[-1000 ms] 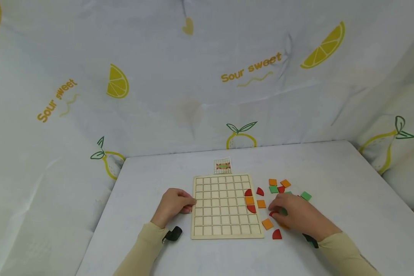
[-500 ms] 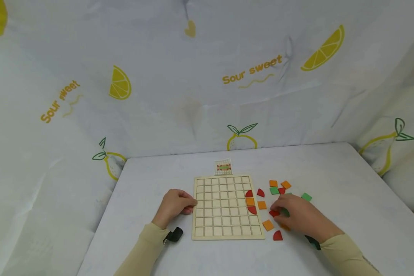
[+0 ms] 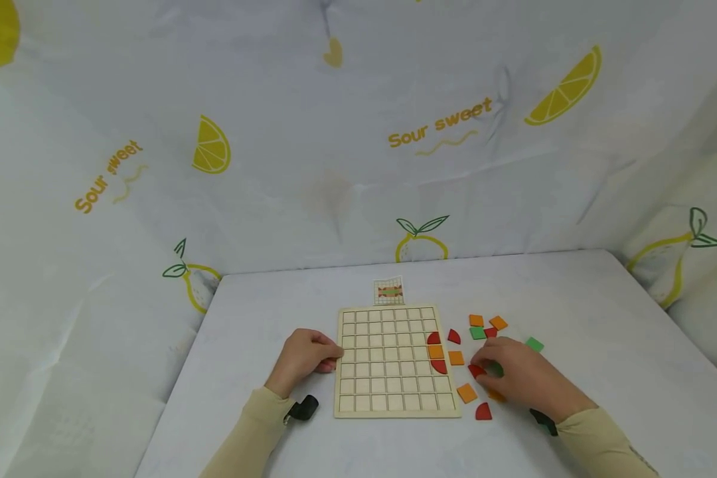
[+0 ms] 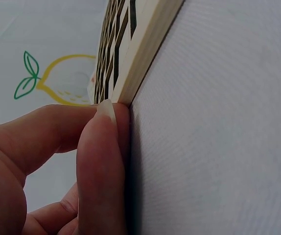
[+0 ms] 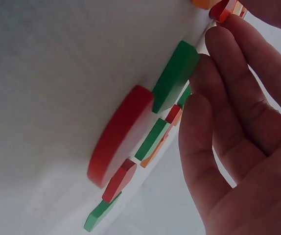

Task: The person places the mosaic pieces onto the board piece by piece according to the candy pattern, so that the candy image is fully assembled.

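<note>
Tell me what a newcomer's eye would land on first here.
Probably the pale grid board on the white table, its rightmost column holding an orange square between two red pieces. Next, the right hand, right of the board, pinching another red piece. Behind the table, yellow lemon slices stand out on the white cloth.

"Any words to read?"
"Yes, on the white cloth (image 3: 287, 219); the left lettering (image 3: 109, 176) says 'Sour sweet' in orange, slanting upward."
"And the second lettering (image 3: 440, 123), right of centre?"
"'Sour sweet' again; same cloth, also orange; its slant is gentler."
</note>
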The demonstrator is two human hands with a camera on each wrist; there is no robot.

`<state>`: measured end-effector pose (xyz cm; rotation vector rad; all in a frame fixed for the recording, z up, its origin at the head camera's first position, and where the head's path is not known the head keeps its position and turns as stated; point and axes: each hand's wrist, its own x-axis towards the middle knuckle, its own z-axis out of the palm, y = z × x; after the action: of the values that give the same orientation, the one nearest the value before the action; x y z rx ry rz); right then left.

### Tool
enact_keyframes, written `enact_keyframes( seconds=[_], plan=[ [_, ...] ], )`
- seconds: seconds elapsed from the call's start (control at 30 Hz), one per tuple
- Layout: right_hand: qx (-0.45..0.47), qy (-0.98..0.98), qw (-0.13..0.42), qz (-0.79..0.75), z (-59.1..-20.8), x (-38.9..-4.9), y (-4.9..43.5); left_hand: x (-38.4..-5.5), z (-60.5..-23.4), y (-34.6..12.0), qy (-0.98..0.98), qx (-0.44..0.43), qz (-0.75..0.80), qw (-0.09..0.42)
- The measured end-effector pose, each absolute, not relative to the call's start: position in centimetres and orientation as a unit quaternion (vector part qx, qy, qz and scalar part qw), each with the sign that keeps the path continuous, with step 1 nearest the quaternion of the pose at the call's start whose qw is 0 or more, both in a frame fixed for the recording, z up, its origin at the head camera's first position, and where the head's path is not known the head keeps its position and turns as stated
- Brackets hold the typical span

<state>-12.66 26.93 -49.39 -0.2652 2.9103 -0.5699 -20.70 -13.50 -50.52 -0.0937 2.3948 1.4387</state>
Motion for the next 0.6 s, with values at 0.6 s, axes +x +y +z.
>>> enact_keyframes(
  seconds=[0.6],
  plan=[
    [-0.136,0.951,0.038,-0.275,-48.3,-16.5,24.2,-20.7,-50.4,-13.5,0.839,-0.039,0.513,0.178]
  ],
)
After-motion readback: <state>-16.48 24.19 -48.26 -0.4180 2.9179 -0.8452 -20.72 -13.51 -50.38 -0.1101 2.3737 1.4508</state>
